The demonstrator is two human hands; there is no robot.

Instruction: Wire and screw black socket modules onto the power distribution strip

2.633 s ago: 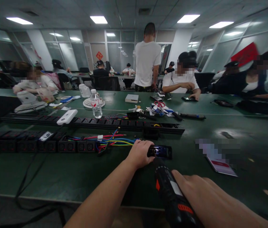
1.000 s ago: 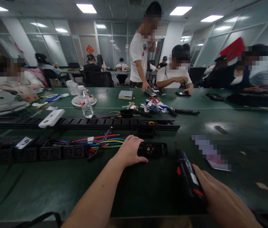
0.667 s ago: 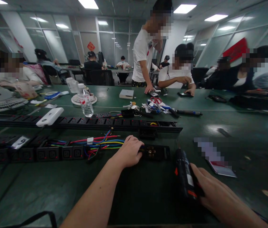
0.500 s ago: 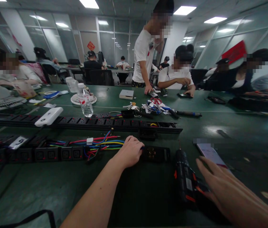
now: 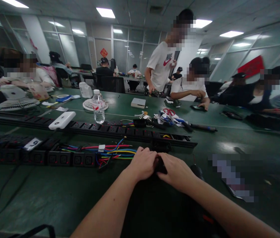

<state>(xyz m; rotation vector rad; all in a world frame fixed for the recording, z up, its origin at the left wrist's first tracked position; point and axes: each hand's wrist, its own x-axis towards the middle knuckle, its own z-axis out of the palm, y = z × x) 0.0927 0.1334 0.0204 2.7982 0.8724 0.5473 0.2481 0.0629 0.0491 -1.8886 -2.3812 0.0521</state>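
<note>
My left hand (image 5: pixel 145 164) is closed around a small black part (image 5: pixel 162 168) low over the table, by the loose ends of several coloured wires (image 5: pixel 120 150). From the other side my right hand (image 5: pixel 176 170) grips the same part, thumb and fingers pinched on it. Most of the part is covered by my fingers. The wires come out of a long black power strip (image 5: pixel 72 159) with rows of sockets, lying to the left. Under my right forearm lies a power drill (image 5: pixel 197 172), mostly hidden.
A second black socket strip (image 5: pixel 127 130) runs behind, carrying a white device (image 5: pixel 62 120). Beyond it stand a water bottle (image 5: pixel 98 107) and a white box (image 5: pixel 138 103). Red scissors (image 5: pixel 169 112) lie among scraps. A blurred-out phone-like object (image 5: pixel 231 178) is at right. Several people are around the table.
My right hand has come left from beside the drill and now grips the black part with my left hand. The view has shifted slightly. The standing person's hand has dropped from the face.
</note>
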